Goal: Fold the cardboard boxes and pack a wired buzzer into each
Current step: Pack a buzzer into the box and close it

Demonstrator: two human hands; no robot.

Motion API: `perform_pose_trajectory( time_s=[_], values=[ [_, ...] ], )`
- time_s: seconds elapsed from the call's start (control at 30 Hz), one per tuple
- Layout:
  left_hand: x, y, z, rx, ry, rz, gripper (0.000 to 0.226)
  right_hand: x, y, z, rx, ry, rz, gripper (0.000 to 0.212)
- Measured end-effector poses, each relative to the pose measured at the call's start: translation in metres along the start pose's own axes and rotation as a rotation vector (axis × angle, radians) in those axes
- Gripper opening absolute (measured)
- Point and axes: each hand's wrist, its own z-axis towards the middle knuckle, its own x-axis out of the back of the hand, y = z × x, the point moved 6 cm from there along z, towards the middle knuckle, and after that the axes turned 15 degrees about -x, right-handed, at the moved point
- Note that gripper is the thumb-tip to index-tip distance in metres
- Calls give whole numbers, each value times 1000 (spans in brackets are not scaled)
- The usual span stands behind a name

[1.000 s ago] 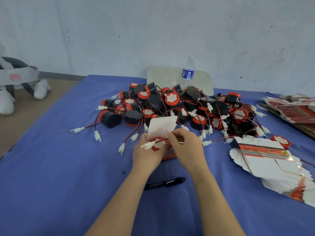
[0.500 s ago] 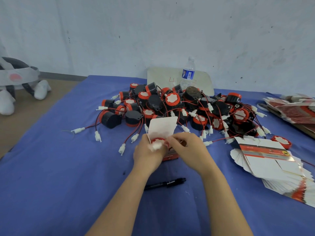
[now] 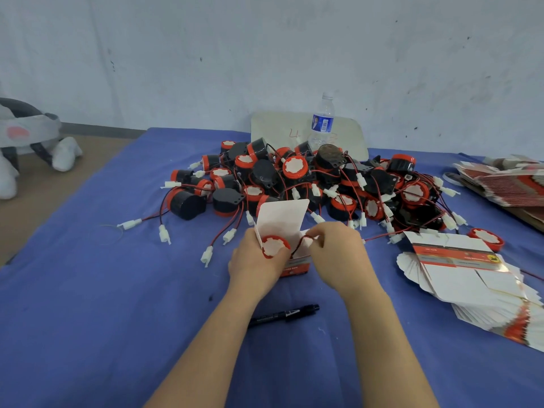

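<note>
A small folded cardboard box stands open on the blue cloth, its white lid flap raised. My left hand grips the box's left side, thumb by the red-rimmed buzzer that sits in the opening. My right hand pinches the buzzer's red-and-black wire over the box's right side. Behind them lies a heap of black and red wired buzzers with white plugs.
A fanned stack of flat box blanks lies at the right, more blanks at the far right. A black marker lies near my forearms. A water bottle and a white board stand against the wall.
The white plug and wire that stuck out to the left have been drawn into the box. My right hand shifted right and now holds the wire loop over the opening.
</note>
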Motion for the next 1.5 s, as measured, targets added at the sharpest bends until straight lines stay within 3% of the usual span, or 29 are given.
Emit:
perform_pose_trajectory(
  time_s=[0.17,0.37,0.47,0.83,1.13,1.23,1.37,1.5],
  values=[
    [-1,7,-2,2,-35,-4,58,-14,-19,-1,95,28,18,32],
    [-4,1,-1,13,-47,58,38,-13,-19,6,19,70,120,22],
    [-4,-1,0,21,-42,67,38,-13,-13,12,-63,50,126,15],
    [-4,-4,3,9,-40,128,38,-21,-14,14,-151,-32,-215,21],
    [-6,-2,0,-13,63,120,36,-23,-14,10,-98,-113,-463,9],
    [-6,-2,0,-8,79,122,34,-22,-8,10,-59,-229,-492,30],
    [-6,-1,-1,-23,72,143,36,-7,-1,3,32,-400,-349,51],
    [-6,-2,-1,-15,70,140,37,-1,1,-3,35,-415,-381,42]
  ],
)
